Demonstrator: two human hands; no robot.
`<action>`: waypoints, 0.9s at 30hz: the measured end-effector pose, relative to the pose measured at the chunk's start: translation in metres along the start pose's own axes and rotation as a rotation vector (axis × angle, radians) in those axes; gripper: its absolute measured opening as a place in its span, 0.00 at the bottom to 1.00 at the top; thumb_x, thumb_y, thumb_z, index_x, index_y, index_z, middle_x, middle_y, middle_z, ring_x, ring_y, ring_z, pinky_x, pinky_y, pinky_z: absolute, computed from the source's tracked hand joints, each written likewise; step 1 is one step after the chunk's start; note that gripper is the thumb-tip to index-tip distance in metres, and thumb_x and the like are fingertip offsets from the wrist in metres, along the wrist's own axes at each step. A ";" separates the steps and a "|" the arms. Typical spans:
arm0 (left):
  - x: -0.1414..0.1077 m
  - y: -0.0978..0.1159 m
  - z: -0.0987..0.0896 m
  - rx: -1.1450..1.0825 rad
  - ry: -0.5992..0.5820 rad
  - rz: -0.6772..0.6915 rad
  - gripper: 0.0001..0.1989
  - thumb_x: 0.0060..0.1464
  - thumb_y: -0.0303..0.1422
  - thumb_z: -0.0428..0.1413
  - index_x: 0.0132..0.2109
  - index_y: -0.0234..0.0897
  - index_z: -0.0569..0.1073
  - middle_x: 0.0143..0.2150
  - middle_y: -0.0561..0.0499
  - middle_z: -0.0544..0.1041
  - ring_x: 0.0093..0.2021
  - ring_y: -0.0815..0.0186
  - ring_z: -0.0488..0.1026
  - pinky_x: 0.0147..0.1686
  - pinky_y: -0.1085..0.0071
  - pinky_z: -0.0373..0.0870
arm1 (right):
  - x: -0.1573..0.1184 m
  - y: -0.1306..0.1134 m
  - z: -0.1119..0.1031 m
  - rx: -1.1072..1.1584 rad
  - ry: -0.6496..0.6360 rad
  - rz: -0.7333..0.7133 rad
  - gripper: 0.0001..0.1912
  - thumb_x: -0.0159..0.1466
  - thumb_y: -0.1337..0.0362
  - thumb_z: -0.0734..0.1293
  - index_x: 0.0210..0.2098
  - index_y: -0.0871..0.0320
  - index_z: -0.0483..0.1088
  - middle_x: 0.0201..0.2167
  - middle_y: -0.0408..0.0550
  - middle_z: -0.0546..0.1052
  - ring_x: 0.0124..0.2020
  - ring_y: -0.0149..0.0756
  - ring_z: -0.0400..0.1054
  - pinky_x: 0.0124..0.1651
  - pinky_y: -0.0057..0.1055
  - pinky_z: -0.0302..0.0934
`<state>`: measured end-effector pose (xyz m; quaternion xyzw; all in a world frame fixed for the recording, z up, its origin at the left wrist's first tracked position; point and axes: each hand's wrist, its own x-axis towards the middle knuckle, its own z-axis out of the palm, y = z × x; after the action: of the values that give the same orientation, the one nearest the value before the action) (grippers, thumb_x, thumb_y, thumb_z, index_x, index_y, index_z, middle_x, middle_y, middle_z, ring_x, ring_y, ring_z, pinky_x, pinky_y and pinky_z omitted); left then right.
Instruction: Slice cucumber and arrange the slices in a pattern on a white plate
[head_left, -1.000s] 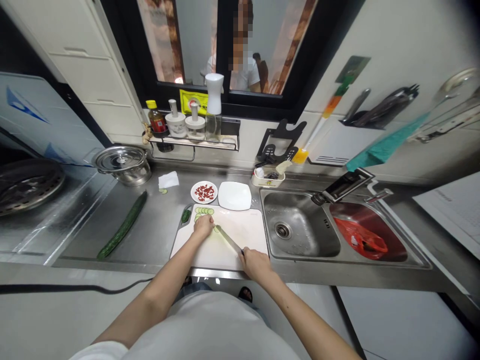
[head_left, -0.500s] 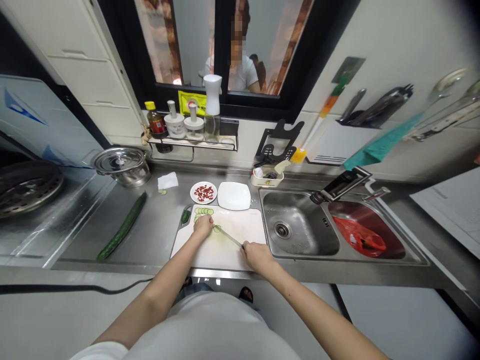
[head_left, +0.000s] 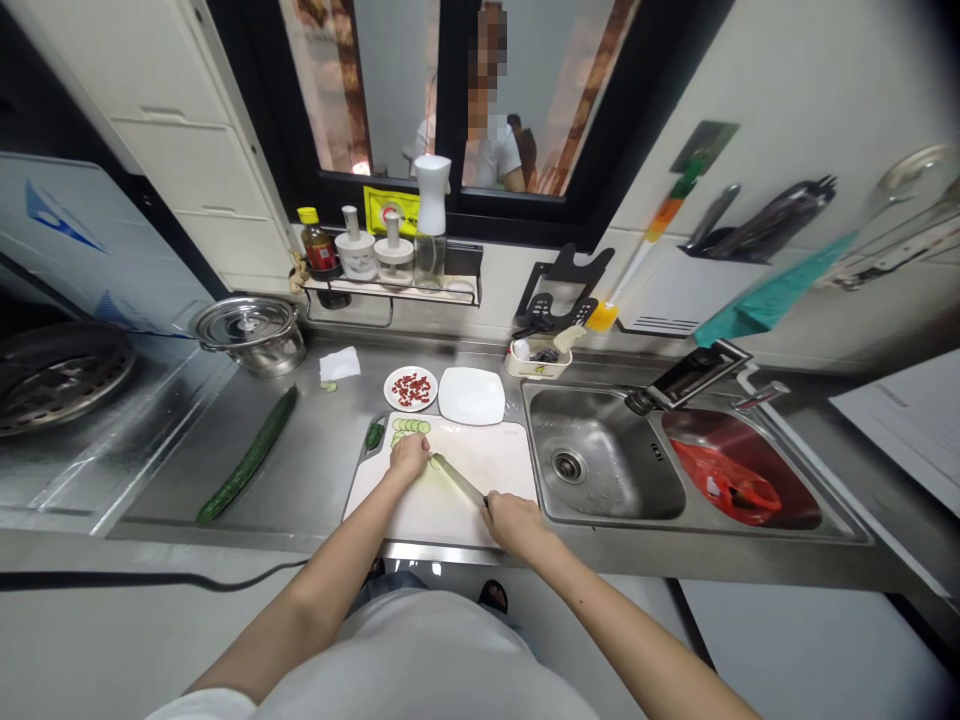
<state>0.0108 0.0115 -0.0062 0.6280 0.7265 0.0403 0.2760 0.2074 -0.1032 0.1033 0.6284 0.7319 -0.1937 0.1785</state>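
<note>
A kitchen knife (head_left: 459,482) is gripped by its dark handle in my right hand (head_left: 517,522). Its blade slants up and left over the white cutting board (head_left: 457,520), with the tip close to the fingers of my left hand (head_left: 410,457). Those fingers are closed together; what they hold, if anything, I cannot make out. Pale green cucumber slices (head_left: 411,426) lie in a row at the board's upper left, some partly covered by my left hand. Another slice (head_left: 434,463) shows by the knife tip. A dark green cucumber end (head_left: 374,434) rests by the board's handle slot.
Behind the board stand a plate of chopped red pieces (head_left: 410,388) and a white square plate (head_left: 471,396). A whole cucumber (head_left: 249,458) and a lidded pot (head_left: 251,335) are at the left. The sink (head_left: 604,470) adjoins the board's right side.
The knife blade has turned slightly, showing more of its flat side beside my left fingers. My left hand stays in nearly the same spot, and the whole view has shifted a little.
</note>
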 end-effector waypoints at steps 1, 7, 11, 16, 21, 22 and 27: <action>0.000 0.000 0.000 -0.002 0.001 0.001 0.08 0.48 0.33 0.58 0.38 0.40 0.75 0.40 0.48 0.78 0.42 0.63 0.73 0.40 0.73 0.64 | 0.000 0.000 0.001 0.004 -0.002 0.002 0.19 0.67 0.60 0.54 0.44 0.63 0.71 0.41 0.62 0.77 0.42 0.46 0.73 0.41 0.36 0.63; 0.000 0.000 0.000 -0.003 -0.006 0.007 0.08 0.48 0.34 0.59 0.38 0.39 0.74 0.41 0.48 0.78 0.44 0.63 0.73 0.40 0.73 0.63 | 0.001 0.001 0.007 0.006 0.003 -0.005 0.19 0.67 0.60 0.54 0.44 0.63 0.71 0.40 0.62 0.77 0.42 0.45 0.73 0.41 0.35 0.62; -0.001 0.001 -0.001 -0.008 -0.006 0.000 0.08 0.48 0.34 0.59 0.38 0.40 0.74 0.41 0.48 0.78 0.44 0.63 0.73 0.41 0.72 0.63 | 0.001 0.002 0.007 -0.010 0.004 -0.009 0.19 0.68 0.60 0.53 0.44 0.63 0.71 0.40 0.62 0.78 0.42 0.45 0.73 0.41 0.36 0.62; -0.005 0.002 -0.003 -0.024 -0.003 -0.011 0.08 0.49 0.34 0.58 0.39 0.40 0.74 0.42 0.48 0.78 0.44 0.64 0.73 0.41 0.72 0.64 | -0.003 0.003 0.002 -0.037 -0.001 -0.005 0.19 0.68 0.60 0.54 0.44 0.63 0.71 0.40 0.62 0.77 0.43 0.46 0.73 0.42 0.36 0.62; -0.017 0.003 -0.001 -0.001 0.024 0.066 0.08 0.53 0.33 0.55 0.41 0.38 0.73 0.44 0.46 0.77 0.46 0.62 0.72 0.43 0.70 0.63 | -0.013 0.005 -0.002 -0.028 -0.049 0.018 0.18 0.68 0.59 0.54 0.45 0.63 0.70 0.41 0.61 0.77 0.44 0.47 0.73 0.42 0.37 0.63; -0.020 0.004 -0.001 0.012 0.041 0.101 0.08 0.53 0.33 0.55 0.42 0.38 0.72 0.44 0.46 0.76 0.47 0.62 0.71 0.43 0.70 0.63 | -0.015 0.005 -0.002 -0.026 -0.047 0.020 0.18 0.68 0.59 0.54 0.45 0.63 0.70 0.41 0.61 0.77 0.44 0.47 0.72 0.42 0.37 0.63; -0.033 0.005 0.003 0.058 0.092 0.176 0.10 0.55 0.31 0.53 0.45 0.38 0.71 0.45 0.46 0.74 0.47 0.61 0.70 0.45 0.69 0.62 | -0.024 0.004 -0.003 -0.013 -0.067 0.050 0.18 0.68 0.60 0.54 0.46 0.63 0.70 0.42 0.62 0.77 0.46 0.47 0.72 0.43 0.38 0.63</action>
<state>0.0182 -0.0193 0.0052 0.6945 0.6814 0.0721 0.2194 0.2144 -0.1220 0.1175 0.6386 0.7108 -0.2050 0.2118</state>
